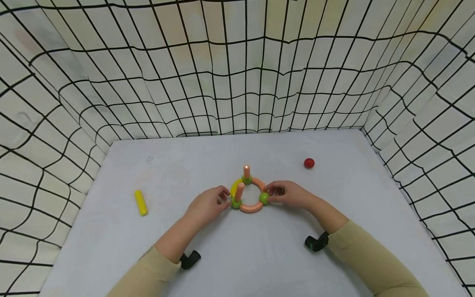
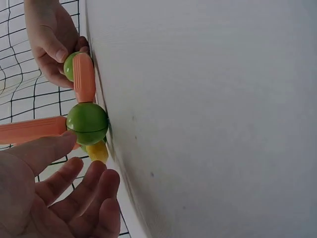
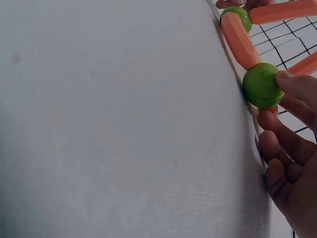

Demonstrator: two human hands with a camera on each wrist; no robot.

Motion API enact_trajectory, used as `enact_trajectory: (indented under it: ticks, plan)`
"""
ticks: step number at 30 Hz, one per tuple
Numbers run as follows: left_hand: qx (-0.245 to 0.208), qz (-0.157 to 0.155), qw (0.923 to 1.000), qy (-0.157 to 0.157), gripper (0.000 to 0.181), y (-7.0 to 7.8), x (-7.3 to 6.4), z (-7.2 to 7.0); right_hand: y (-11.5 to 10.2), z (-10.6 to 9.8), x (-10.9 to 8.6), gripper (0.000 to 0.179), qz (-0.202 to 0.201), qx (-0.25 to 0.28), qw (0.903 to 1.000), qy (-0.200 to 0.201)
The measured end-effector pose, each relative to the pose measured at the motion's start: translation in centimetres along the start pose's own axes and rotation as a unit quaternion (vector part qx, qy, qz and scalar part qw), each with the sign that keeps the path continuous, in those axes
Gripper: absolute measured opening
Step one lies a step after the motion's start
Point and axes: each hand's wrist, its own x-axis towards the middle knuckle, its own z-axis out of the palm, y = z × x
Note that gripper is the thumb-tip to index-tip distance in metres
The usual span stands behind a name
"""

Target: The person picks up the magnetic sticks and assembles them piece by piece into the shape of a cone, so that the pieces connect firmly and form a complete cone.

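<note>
On the white table (image 1: pixel 259 255) lies a toy ring (image 1: pixel 252 207) of curved orange and yellow pieces joined by three green balls. Two orange sticks stand on it, one on the far ball (image 1: pixel 246 170) and one on the left ball (image 1: pixel 239 191). My left hand (image 1: pixel 224 198) is beside the left green ball (image 2: pixel 87 123); its thumb touches the ball and its fingers hang loose below the yellow piece (image 2: pixel 97 151). My right hand (image 1: pixel 269 194) pinches the right green ball (image 3: pixel 260 85) between thumb and fingers.
A loose yellow stick (image 1: pixel 141 202) lies at the left of the table and a red ball (image 1: pixel 309 163) at the far right. Black-gridded white cloth walls (image 1: pixel 237 82) close in the table on three sides.
</note>
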Motion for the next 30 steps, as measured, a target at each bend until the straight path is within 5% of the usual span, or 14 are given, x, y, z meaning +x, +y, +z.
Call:
enact_trajectory:
  ticks: [13,30]
  plan:
    - [0.02,0.008,0.9989,-0.042,0.024,0.1,0.7,0.2,0.0,-0.2,-0.3,0.029,0.003,0.012,0.9999,-0.008]
    - [0.006,0.016,0.999,-0.042,0.026,-0.4,1.5,-0.2,-0.4,0.2,-0.5,0.024,0.005,0.022,0.9998,-0.001]
